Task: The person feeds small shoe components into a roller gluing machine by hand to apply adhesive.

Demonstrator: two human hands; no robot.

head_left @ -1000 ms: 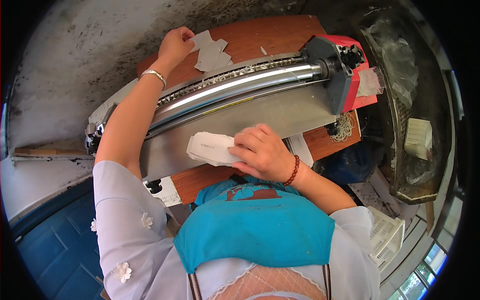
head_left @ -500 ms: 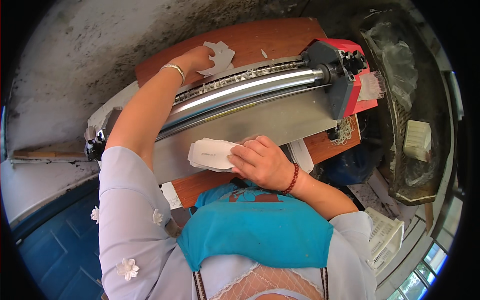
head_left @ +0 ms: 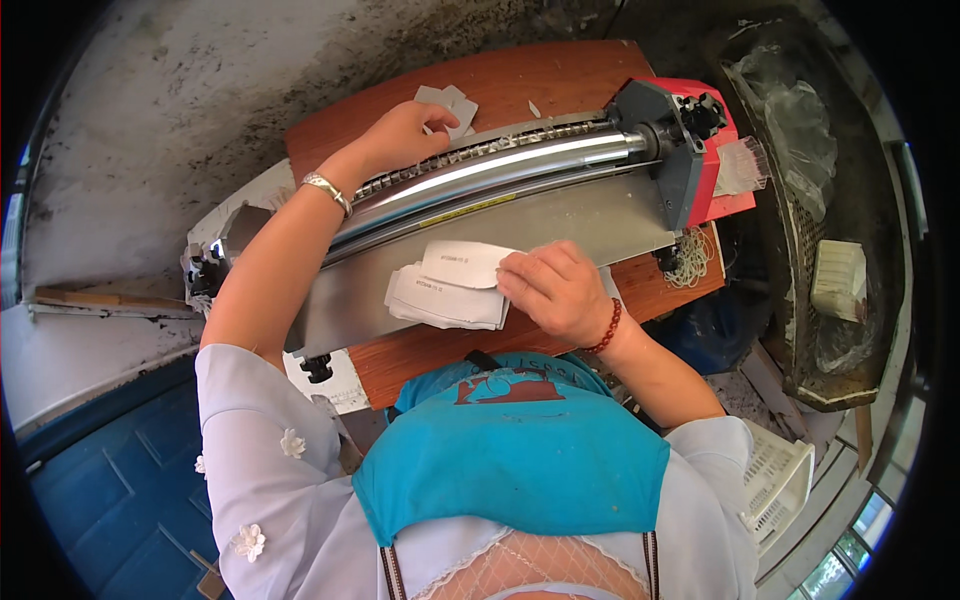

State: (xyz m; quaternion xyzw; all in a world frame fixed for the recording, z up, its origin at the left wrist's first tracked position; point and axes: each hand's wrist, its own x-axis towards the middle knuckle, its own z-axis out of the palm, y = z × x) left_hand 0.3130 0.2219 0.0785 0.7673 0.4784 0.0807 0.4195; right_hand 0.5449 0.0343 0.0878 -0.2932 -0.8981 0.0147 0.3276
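Observation:
My right hand [head_left: 560, 295] is closed on the right end of a thin white cut piece [head_left: 465, 265] with rounded edges and small print. This piece overlaps a small stack of similar white pieces [head_left: 445, 305] lying on the machine's steel plate [head_left: 590, 230]. Beyond the rollers, my left hand [head_left: 405, 138] hovers with bent fingers spread and nothing visible in them. Just past its fingertips, more loose white pieces [head_left: 452, 104] lie on the brown table [head_left: 540, 75]. Between my hands runs a long shiny steel roller [head_left: 500, 175], with a toothed shaft behind it.
The machine's red and dark grey end housing [head_left: 690, 150] stands at the right, with rubber bands [head_left: 690, 260] hanging below it. Farther right is a trough with clear plastic and a pale block [head_left: 837, 280]. A white basket [head_left: 780, 480] sits at lower right.
My left hand has drawn back from the white pieces behind the rollers. My right hand has shifted right and up, sliding a top piece apart from the stack.

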